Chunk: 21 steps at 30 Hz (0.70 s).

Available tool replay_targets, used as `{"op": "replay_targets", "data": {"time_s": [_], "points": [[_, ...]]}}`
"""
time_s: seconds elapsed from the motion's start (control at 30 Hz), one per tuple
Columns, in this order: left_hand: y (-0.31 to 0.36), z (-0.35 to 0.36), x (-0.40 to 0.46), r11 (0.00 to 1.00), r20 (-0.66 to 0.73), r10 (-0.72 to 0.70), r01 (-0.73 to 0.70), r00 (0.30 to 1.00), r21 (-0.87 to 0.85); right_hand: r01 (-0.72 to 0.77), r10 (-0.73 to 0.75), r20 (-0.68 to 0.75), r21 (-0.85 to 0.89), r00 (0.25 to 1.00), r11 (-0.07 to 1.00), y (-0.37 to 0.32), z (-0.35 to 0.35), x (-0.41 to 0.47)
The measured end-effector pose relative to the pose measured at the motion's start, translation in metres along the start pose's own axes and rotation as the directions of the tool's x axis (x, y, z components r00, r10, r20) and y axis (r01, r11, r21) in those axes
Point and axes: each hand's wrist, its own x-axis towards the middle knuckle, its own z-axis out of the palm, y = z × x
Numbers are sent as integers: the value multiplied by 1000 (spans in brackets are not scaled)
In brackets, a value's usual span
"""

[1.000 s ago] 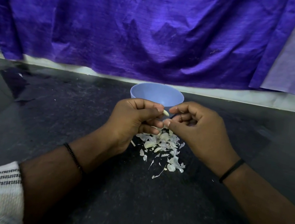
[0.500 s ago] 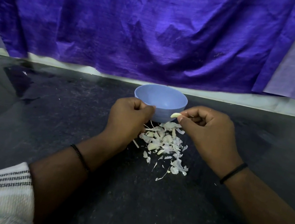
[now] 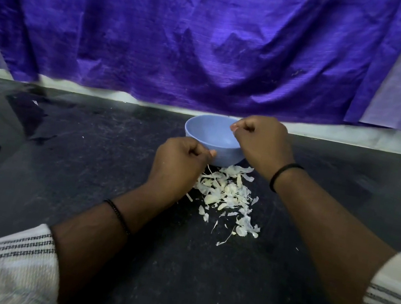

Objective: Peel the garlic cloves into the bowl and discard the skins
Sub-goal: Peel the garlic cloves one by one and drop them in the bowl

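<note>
Hovering over the round pale blue plastic bowl [image 3: 211, 137], the right hand [image 3: 262, 142] has its fingers curled with the tips pinched together; whether a clove is between them cannot be told. The left hand [image 3: 179, 163] is curled too, just beside the bowl's near wall, its content hidden. A heap of thin papery garlic skins [image 3: 227, 193] lies on the dark stone counter [image 3: 89, 146] in front of the bowl. Such skins are probably very light and fragile, best swept together. Open counter lies on both sides.
</note>
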Motion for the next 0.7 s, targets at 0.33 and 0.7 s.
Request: {"op": "replay_targets", "data": {"time_s": [0.33, 0.7], "points": [[5, -5, -1, 999, 11, 39, -39, 999, 21, 37, -37, 5, 50, 999, 998, -1, -37, -60], [2, -3, -1, 977, 98, 14, -35, 995, 211, 6, 13, 146, -130, 989, 992, 9, 2, -65]]}}
